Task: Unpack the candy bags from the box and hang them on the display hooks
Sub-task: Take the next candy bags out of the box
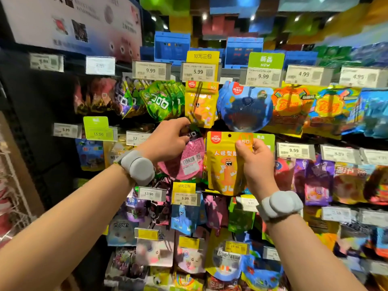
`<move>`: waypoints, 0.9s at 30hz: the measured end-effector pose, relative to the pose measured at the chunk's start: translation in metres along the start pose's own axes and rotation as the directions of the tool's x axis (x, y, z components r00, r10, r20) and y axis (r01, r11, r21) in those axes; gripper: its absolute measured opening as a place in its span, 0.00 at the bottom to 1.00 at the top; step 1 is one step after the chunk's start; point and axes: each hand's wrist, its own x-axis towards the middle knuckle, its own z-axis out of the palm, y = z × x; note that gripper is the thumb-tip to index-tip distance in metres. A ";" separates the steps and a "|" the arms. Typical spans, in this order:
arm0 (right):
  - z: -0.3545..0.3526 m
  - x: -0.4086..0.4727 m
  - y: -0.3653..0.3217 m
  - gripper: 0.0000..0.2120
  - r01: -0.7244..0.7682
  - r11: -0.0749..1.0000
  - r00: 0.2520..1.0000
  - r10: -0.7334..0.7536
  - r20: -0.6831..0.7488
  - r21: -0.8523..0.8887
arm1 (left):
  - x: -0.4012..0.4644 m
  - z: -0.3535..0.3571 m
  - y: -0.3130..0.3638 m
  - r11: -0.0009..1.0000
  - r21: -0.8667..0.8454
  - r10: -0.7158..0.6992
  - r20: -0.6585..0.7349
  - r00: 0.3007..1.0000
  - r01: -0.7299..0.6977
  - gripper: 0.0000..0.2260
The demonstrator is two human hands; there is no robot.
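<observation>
My right hand (255, 162) pinches a yellow candy bag (223, 164) by its upper right corner and holds it upright before the display, its hang hole at the top free. My left hand (168, 139) grips the top of a pink candy bag (190, 162) with a barcode label, just left of the yellow one. Directly above, matching yellow bags (200, 103) hang on a hook under the 5.99 price tag (198, 72). Both wrists wear grey bands. No box is in view.
Hooks full of hanging candy bags fill the wall: green bags (159, 101) at left, round blue bags (244, 108) and orange-yellow bags (294, 110) at right. Price tags jut out in rows. A dark panel and a wire rack (12, 185) stand at far left.
</observation>
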 end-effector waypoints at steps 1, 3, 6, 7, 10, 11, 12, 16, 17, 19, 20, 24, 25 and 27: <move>0.002 0.003 -0.003 0.06 0.008 1.000 1.000 -0.008 0.004 -0.002 | 0.004 -0.004 0.001 1.000 0.017 0.009 -0.012 1.000 -0.009 0.08; 0.005 0.008 -0.009 0.05 0.017 1.000 1.000 -0.017 0.001 -0.009 | 0.013 -0.013 0.000 0.998 0.048 0.031 -0.029 0.999 -0.029 0.07; 0.011 0.017 -0.017 0.04 0.022 1.000 1.000 -0.022 -0.010 -0.019 | 0.027 -0.029 -0.002 0.995 0.087 0.061 -0.050 0.997 -0.056 0.07; 0.014 0.020 -0.019 0.04 0.025 1.000 1.000 -0.025 -0.011 -0.019 | 0.032 -0.034 -0.003 0.993 0.094 0.076 -0.060 0.995 -0.070 0.07; 0.021 0.030 -0.027 0.04 0.041 0.998 0.999 -0.042 -0.024 -0.038 | 0.045 -0.050 -0.005 0.983 0.148 0.127 -0.089 0.988 -0.113 0.11; 0.023 0.034 -0.030 0.04 0.044 0.998 0.999 -0.045 -0.028 -0.037 | 0.050 -0.055 -0.006 0.978 0.166 0.145 -0.099 0.984 -0.127 0.13; 0.026 0.037 -0.034 0.03 0.045 0.998 0.998 -0.046 -0.030 -0.033 | 0.053 -0.060 -0.006 0.972 0.190 0.160 -0.110 0.981 -0.137 0.15; 0.036 0.051 -0.044 0.05 0.056 0.998 0.997 -0.057 -0.049 -0.036 | 0.067 -0.074 -0.004 0.937 0.336 0.154 -0.160 0.975 -0.093 0.21; 0.039 0.054 -0.047 0.06 0.061 0.998 0.997 -0.062 -0.051 -0.035 | 0.070 -0.077 -0.003 0.925 0.371 0.150 -0.164 0.975 -0.080 0.23; 0.044 0.060 -0.051 0.05 0.062 0.997 0.996 -0.065 -0.055 -0.038 | 0.076 -0.080 -0.001 0.901 0.426 0.162 -0.170 0.972 -0.076 0.26; 0.046 0.062 -0.053 0.05 0.060 0.997 0.996 -0.063 -0.057 -0.043 | 0.078 -0.082 0.000 0.889 0.450 0.175 -0.174 0.969 -0.080 0.27; 0.053 0.071 -0.054 0.06 0.053 0.997 0.997 -0.056 -0.058 -0.050 | 0.084 -0.084 0.006 0.818 0.567 0.245 -0.190 0.951 -0.098 0.29; 0.055 0.074 -0.055 0.07 0.062 0.997 0.996 -0.065 -0.058 -0.049 | 0.087 -0.085 0.007 0.797 0.595 0.265 -0.190 0.945 -0.104 0.29; 0.058 0.077 -0.053 0.09 0.070 0.996 0.996 -0.074 -0.058 -0.063 | 0.091 -0.084 0.007 0.755 0.647 0.285 -0.178 0.942 -0.106 0.30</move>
